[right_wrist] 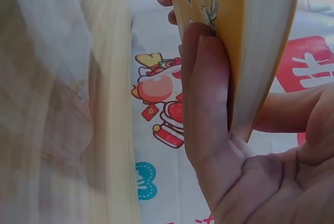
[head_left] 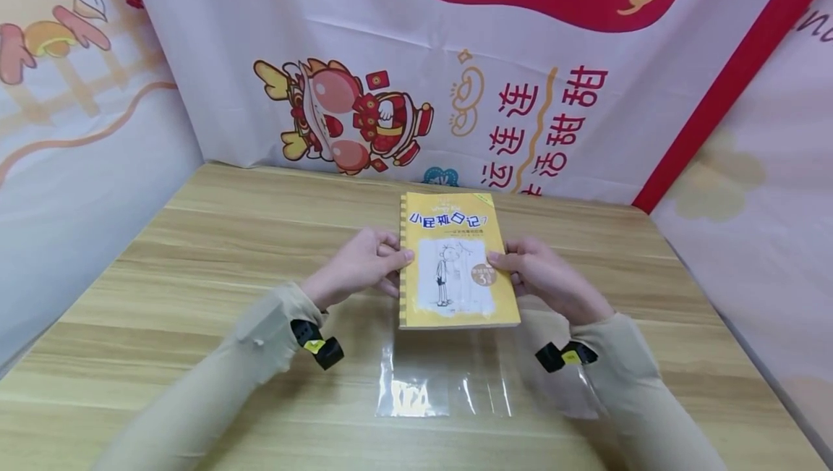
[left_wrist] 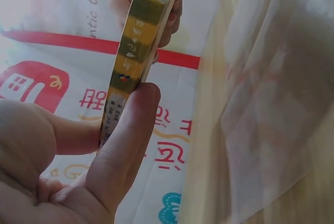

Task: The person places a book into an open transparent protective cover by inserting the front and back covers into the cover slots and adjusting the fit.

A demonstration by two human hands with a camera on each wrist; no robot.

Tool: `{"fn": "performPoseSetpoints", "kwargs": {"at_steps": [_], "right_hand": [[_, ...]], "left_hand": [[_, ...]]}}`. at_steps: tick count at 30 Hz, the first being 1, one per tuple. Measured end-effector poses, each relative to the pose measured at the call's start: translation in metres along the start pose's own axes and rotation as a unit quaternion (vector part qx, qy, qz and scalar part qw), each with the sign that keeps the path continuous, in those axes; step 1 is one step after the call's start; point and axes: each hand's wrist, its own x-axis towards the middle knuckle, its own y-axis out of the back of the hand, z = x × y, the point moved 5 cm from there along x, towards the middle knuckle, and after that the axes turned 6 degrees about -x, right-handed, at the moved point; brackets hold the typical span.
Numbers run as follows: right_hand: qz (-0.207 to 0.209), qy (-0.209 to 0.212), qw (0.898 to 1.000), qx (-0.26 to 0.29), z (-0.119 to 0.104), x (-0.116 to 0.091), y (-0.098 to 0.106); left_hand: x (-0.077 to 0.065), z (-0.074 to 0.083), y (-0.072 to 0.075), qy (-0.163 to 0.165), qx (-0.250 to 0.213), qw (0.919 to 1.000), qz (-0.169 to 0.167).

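Observation:
A yellow paperback book (head_left: 449, 283) with a cartoon figure on its front cover is held up above the table, cover toward the head camera. My left hand (head_left: 361, 265) pinches its spine edge, thumb on the cover and fingers behind. In the left wrist view the striped spine (left_wrist: 133, 51) shows between thumb and fingers. On the other side my right hand (head_left: 549, 279) pinches the page edge the same way. The right wrist view shows the white page block (right_wrist: 263, 46) and part of the back cover. Below the book, clear plastic film (head_left: 416, 395) lies on the table, partly hidden by the book.
Another stretch of clear plastic (head_left: 573, 384) lies under the right forearm. The wood-grain table (head_left: 195, 254) is bordered at the back by a printed cloth (head_left: 390, 30) and by cloths at both sides. Each wrist wears a small black camera.

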Motion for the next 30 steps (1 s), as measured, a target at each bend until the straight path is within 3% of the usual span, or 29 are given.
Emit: {"fn": "performPoseSetpoints", "kwargs": {"at_steps": [8, 19, 30], "right_hand": [[-0.025, 0.017, 0.999, 0.018, 0.009, -0.008, 0.004], [-0.059, 0.027, 0.997, 0.036, 0.019, -0.018, 0.009], [-0.07, 0.012, 0.997, 0.029, 0.037, -0.028, 0.029]], "left_hand": [[-0.001, -0.004, -0.011, 0.004, -0.01, 0.9999, -0.008], [-0.004, -0.009, -0.027, 0.001, -0.017, 0.9988, -0.045], [0.001, -0.011, -0.052, 0.005, -0.032, 0.9976, -0.06]]}}
